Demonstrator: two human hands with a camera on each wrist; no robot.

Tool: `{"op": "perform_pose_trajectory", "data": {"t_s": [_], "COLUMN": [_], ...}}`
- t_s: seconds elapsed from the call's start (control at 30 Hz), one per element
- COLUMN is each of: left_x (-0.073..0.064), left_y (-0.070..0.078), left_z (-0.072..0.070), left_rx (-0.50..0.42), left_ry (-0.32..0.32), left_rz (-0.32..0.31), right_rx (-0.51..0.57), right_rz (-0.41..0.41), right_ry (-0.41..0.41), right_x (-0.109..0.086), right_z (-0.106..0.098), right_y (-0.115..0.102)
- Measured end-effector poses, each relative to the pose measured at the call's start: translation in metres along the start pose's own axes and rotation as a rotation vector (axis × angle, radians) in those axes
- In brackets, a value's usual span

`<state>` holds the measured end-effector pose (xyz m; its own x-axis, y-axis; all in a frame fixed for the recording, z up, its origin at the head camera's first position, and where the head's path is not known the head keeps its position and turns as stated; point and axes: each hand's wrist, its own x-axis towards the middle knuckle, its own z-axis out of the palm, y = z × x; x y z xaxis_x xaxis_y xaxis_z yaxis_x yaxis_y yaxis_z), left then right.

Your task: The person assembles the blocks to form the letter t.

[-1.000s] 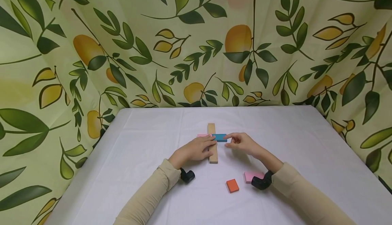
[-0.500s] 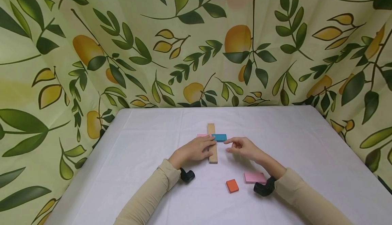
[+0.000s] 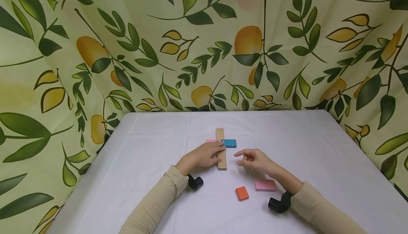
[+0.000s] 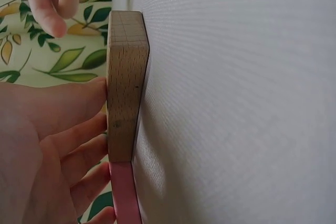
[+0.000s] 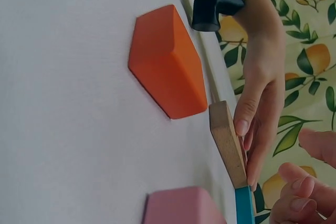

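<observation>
Cream cloth printed with leaves and orange fruit makes the curtain [image 3: 143, 0] behind the white worktop [image 3: 153, 131], whose near edge is cut off. Two beige sleeves [image 3: 156, 198] slant in from the bottom, each cut short by the frame. The left hand [image 3: 204, 155] lies palm down, its fingers stretched out and slightly spread, resting on the crossing of the blocks, thumb on the near length of wood. The right hand [image 3: 256, 160] hangs just beside, above the worktop, index finger held out, other fingers loosely bent, a gap to the thumb; the right wrist view crops it. Under the left hand runs a wooden strip [image 3: 222, 163], its middle covered, so whether it is one piece or two cannot be told. A black wrist piece [image 3: 279, 203] sits near a loose pink block [image 3: 265, 185]. A blue block [image 3: 229, 143] juts right from the crossing, its inner end hidden; opposite, another pink block [image 3: 211, 141] shows only partly. The orange block [image 3: 242, 193] lies nearer the person.
</observation>
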<state>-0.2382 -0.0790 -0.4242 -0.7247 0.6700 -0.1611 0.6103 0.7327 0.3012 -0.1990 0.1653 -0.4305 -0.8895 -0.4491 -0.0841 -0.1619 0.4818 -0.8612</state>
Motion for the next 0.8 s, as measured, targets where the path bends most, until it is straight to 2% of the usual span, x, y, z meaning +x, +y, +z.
{"op": "perform_pose_trajectory", "data": {"t_s": [0.53, 0.8], "left_x": [0.0, 0.0], "left_y": [0.001, 0.0], "left_z": [-0.001, 0.0], "left_rx": [-0.009, -0.006], "left_ry": [-0.011, -0.009], "left_rz": [-0.01, -0.004], "right_rx": [0.061, 0.055], "right_rz": [-0.023, -0.051], "right_ry": [-0.033, -0.065], "right_x": [-0.015, -0.022], "right_z": [0.004, 0.008], "right_y": [0.002, 0.005]}}
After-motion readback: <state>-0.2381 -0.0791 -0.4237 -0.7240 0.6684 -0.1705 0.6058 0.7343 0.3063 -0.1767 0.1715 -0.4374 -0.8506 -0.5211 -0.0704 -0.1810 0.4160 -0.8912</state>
